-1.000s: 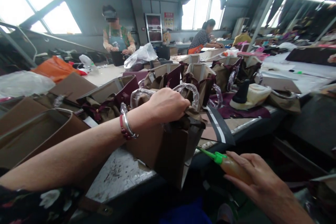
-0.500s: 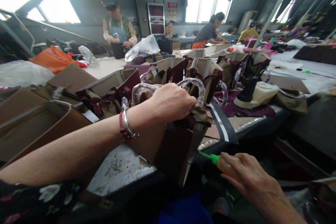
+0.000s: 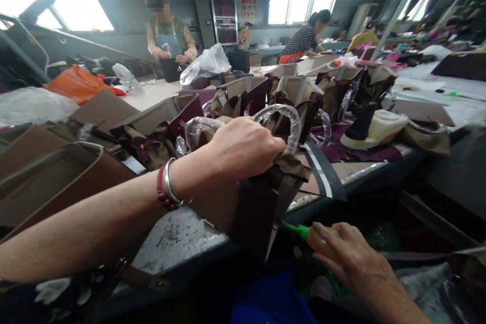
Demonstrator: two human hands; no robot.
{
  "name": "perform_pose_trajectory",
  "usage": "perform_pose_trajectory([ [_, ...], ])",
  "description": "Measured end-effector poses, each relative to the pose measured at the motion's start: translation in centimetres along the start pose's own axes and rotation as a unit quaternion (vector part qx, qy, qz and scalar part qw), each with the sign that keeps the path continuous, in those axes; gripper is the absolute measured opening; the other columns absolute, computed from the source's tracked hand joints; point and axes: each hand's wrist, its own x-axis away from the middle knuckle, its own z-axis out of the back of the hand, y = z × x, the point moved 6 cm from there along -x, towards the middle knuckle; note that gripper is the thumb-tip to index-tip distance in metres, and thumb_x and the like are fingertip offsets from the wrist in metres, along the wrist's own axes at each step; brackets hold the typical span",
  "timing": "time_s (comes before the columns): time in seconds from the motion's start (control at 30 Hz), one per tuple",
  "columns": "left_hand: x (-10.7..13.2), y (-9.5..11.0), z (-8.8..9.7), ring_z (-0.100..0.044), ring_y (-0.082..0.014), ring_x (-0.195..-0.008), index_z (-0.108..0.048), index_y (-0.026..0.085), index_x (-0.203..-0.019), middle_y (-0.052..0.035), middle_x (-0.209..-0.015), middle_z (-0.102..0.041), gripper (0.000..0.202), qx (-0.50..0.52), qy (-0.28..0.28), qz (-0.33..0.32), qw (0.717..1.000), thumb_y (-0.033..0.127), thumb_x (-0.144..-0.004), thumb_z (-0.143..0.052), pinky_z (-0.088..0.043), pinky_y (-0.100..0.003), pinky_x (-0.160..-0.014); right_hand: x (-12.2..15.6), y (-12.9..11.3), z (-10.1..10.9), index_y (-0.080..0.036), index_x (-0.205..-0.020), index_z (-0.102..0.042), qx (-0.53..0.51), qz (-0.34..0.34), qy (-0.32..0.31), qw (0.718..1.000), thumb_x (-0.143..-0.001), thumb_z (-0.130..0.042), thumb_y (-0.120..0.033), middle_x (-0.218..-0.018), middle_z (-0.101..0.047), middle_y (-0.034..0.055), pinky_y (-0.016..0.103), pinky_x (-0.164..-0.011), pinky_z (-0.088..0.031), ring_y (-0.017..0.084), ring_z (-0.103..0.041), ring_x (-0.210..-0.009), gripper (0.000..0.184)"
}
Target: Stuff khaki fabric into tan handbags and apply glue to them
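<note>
My left hand (image 3: 243, 148) is closed over the top edge of a brown handbag (image 3: 243, 212) standing at the near edge of the worktable (image 3: 174, 238). Its plastic-wrapped handle (image 3: 283, 116) arches just beyond my knuckles. A red bead bracelet and a silver bangle (image 3: 169, 190) ring that wrist. My right hand (image 3: 345, 258) is lower, below the table edge, wrapped around a small amber squeeze bottle with a green nozzle (image 3: 299, 231). The nozzle tip points at the bag's lower corner.
Several more brown and maroon bags (image 3: 243, 96) crowd the table, with open brown bags (image 3: 49, 182) at left. A black shoe form on a cream pad (image 3: 370, 126) lies right. Two other people (image 3: 167, 40) (image 3: 304, 43) work at farther tables. An orange bag (image 3: 78, 86) sits back left.
My right hand with the bottle has moved left and slightly down, bringing the green nozzle close to the bag's lower corner. My left hand keeps its hold on the bag top.
</note>
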Motion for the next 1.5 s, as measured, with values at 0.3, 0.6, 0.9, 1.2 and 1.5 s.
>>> perform_pose_trajectory([
  [0.3, -0.9, -0.1, 2.6, -0.060, -0.0196, -0.062, -0.063, 0.019, -0.079, -0.0040, -0.064, -0.061, 0.017, -0.042, 0.068, -0.005, 0.997, 0.021, -0.079, -0.045, -0.034, -0.029, -0.054, 0.3, 1.9, 2.3, -0.027, -0.123, -0.051, -0.018, -0.049, 0.031, 0.998, -0.087, -0.042, -0.058, -0.091, -0.055, 0.0057, 0.022, -0.060, -0.052, 0.017, -0.058, -0.078, 0.049],
  [0.6, -2.2, 1.0, 2.7, -0.062, -0.0205, -0.060, -0.060, 0.018, -0.077, -0.0045, -0.063, -0.062, 0.017, -0.072, 0.179, -0.053, 0.980, 0.019, -0.079, -0.043, -0.039, -0.030, -0.057, -0.5, 3.3, 2.9, -0.025, -0.121, -0.052, 0.030, -0.087, 0.052, 0.994, -0.088, -0.036, -0.060, -0.090, -0.052, 0.0062, 0.025, -0.061, -0.052, 0.017, -0.057, -0.076, 0.051],
  [0.9, -4.1, 1.0, 1.3, -0.063, -0.0210, -0.062, -0.060, 0.018, -0.077, -0.0049, -0.064, -0.063, 0.014, -0.059, 0.185, -0.070, 0.979, 0.021, -0.079, -0.047, -0.039, -0.029, -0.056, 0.7, 4.2, 1.7, -0.026, -0.120, -0.053, 0.013, -0.116, 0.048, 0.992, -0.087, -0.033, -0.063, -0.090, -0.054, 0.0063, 0.027, -0.061, -0.052, 0.018, -0.058, -0.077, 0.054],
  [1.2, -4.6, 1.7, 0.0, -0.061, -0.0194, -0.058, -0.057, 0.017, -0.074, -0.0031, -0.060, -0.061, 0.016, -0.068, 0.217, -0.125, 0.966, 0.017, -0.081, -0.042, -0.038, -0.030, -0.057, 0.5, 4.5, 1.9, -0.025, -0.118, -0.054, 0.017, -0.133, 0.040, 0.990, -0.088, -0.032, -0.061, -0.089, -0.055, 0.0069, 0.028, -0.062, -0.050, 0.020, -0.056, -0.078, 0.051],
  [1.5, -3.5, 2.0, -0.8, -0.061, -0.0196, -0.059, -0.056, 0.017, -0.076, -0.0033, -0.062, -0.061, 0.012, -0.060, 0.178, -0.117, 0.975, 0.016, -0.081, -0.046, -0.038, -0.030, -0.056, 1.1, 4.1, 1.0, -0.025, -0.118, -0.054, 0.090, -0.109, 0.037, 0.989, -0.089, -0.033, -0.057, -0.086, -0.053, 0.0065, 0.025, -0.057, -0.048, 0.018, -0.054, -0.073, 0.048],
])
